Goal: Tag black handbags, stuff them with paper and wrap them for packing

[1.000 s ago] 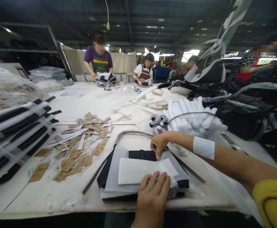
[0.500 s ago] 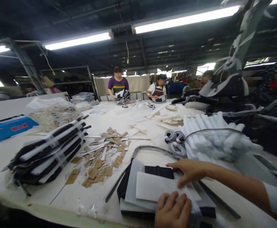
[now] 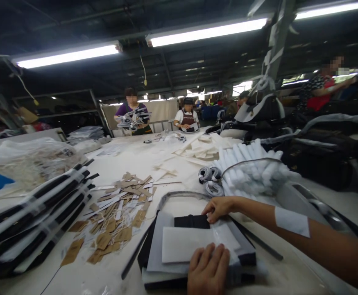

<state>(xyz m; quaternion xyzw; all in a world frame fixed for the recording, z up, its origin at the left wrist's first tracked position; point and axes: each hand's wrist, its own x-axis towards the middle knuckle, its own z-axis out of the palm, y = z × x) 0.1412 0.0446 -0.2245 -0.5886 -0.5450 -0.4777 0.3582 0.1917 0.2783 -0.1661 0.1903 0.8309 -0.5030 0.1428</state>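
In front of me lies a black bag (image 3: 191, 221), its wrapped handle (image 3: 179, 194) curving away at the far side. White foam-like sheets cover much of it, with a smaller white piece (image 3: 179, 246) on top. My left hand (image 3: 209, 268) rests flat on the near edge of the sheets, fingers stretched out. At the far right of the black part, my right hand (image 3: 220, 208) has its thumb and fingers pinched together. What lies between those fingertips is hidden. A crumpled translucent sheet (image 3: 225, 233) spreads just below the right hand.
Brown tags (image 3: 114, 233) with strings lie left of the bag. Stacked black bundles with white wrapping (image 3: 40, 217) sit farther left. White rolls (image 3: 249, 168) and coiled grey straps (image 3: 212, 188) stand right. Two co-workers (image 3: 132, 110) are across the table.
My right hand has moved to the far edge of the black part, its spread fingers now drawn into a pinch. My left hand stays on the sheets. The view has turned right.
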